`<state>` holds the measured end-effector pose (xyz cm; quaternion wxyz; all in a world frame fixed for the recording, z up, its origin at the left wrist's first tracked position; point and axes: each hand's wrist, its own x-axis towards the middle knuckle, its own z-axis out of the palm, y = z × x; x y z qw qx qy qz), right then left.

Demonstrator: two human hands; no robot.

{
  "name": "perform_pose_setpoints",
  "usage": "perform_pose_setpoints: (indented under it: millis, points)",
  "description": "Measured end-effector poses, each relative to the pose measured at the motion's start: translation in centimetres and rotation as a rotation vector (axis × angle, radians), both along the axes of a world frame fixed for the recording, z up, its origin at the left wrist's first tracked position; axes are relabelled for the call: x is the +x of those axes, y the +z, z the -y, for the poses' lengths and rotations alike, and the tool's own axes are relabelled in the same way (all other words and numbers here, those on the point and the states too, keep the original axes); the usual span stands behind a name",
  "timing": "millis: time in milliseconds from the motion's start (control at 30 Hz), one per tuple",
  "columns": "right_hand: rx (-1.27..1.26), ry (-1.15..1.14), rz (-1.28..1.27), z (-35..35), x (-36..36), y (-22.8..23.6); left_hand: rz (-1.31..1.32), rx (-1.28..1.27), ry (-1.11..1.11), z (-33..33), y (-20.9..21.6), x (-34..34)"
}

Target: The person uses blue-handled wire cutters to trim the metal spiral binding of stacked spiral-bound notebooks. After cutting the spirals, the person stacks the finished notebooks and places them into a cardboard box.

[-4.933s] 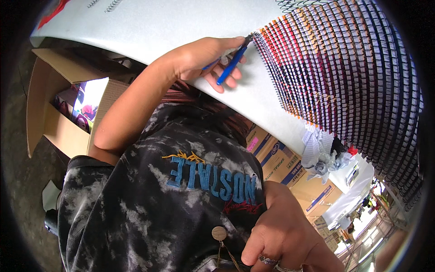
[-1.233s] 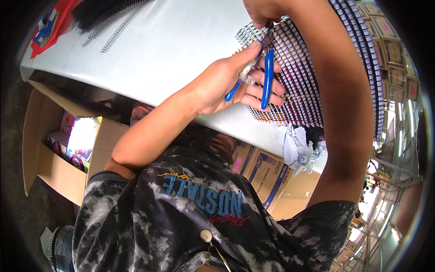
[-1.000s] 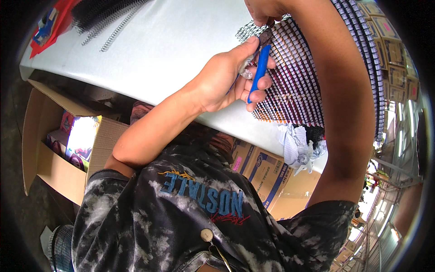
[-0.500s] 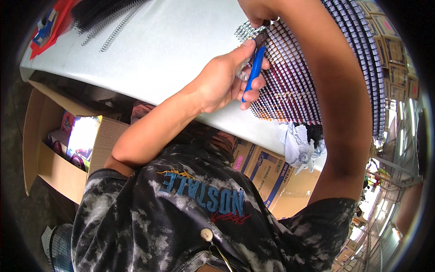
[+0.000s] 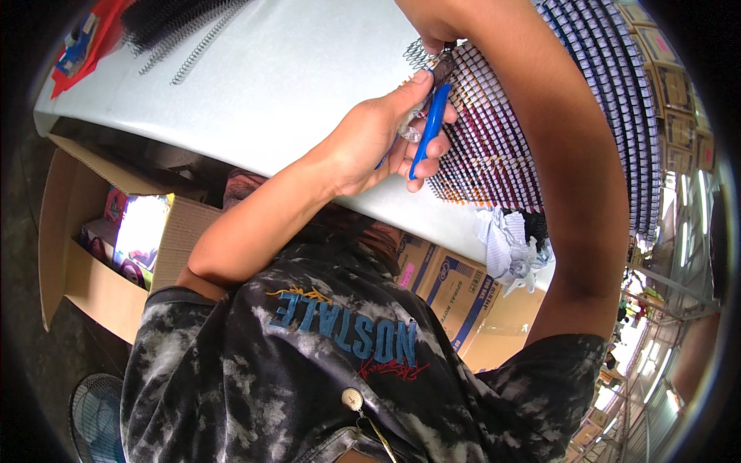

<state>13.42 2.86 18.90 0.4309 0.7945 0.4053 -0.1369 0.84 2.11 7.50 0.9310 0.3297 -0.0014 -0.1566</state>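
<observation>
My left hand [image 5: 374,139] is wrapped round a pair of blue-handled pliers [image 5: 429,131]. Their dark jaws point up at the far edge of a stack of spiral-bound notebooks [image 5: 486,116]. Loose ends of black spiral wire [image 5: 417,54] stick out of that edge, close to the jaws. My right hand [image 5: 432,21] reaches over the stack from the right, its fingers curled down right beside the jaws. What those fingers pinch is hidden, and the top of that hand is cut off by the picture's edge.
More black wire coils [image 5: 181,27] lie at the table's far left, beside a red sheet [image 5: 93,46]. Crumpled paper [image 5: 508,247] sits on the near edge. An open carton [image 5: 185,239] stands left below the table; closed cartons [image 5: 451,289] are under it.
Fewer wire ends stick out beside my right hand. My left hand and the pliers have shifted slightly, and part of the second blue handle now shows below my palm.
</observation>
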Motion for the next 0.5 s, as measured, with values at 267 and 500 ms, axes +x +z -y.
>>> perform_pose_setpoints:
  millis: [267, 500]
  points:
    - [0.071, 0.055, -0.024, 0.8, 1.2, -1.6, -0.099, -0.112, -0.016, 0.3, -0.2, 1.2]
    - [0.09, 0.027, -0.085, 0.7, 1.5, -2.2, -0.025, -0.163, -0.082, 0.5, -1.8, 0.4]
